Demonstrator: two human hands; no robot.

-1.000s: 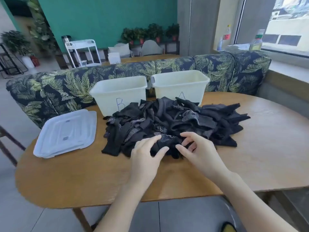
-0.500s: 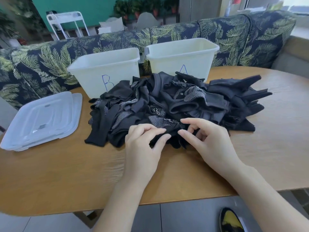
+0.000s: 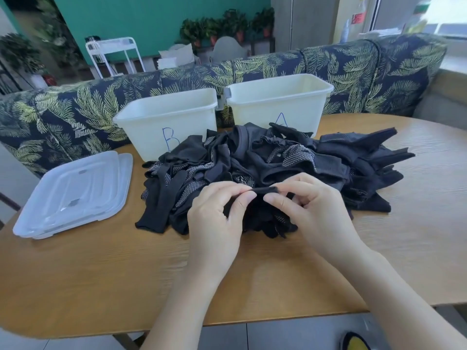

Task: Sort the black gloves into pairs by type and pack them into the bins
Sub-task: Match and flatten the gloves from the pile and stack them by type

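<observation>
At centre frame, the left hand (image 3: 217,218) and right hand (image 3: 310,210) each pinch one end of a glove cuff (image 3: 265,190), stretching it between thumb and fingertips, likely to lift that glove free and judge its type. It sits at the near edge of the glove heap (image 3: 265,170) on the wooden surface (image 3: 101,274). Just behind, bins marked B (image 3: 166,122) and A (image 3: 278,102) stand open to receive pairs; their lids (image 3: 73,193) lie stacked at left, out of the way.

Glove pile (image 3: 265,168) hides lower fronts of bins B (image 3: 166,117) & A (image 3: 278,97) (letters partly covered); bin contents can't be seen.
</observation>
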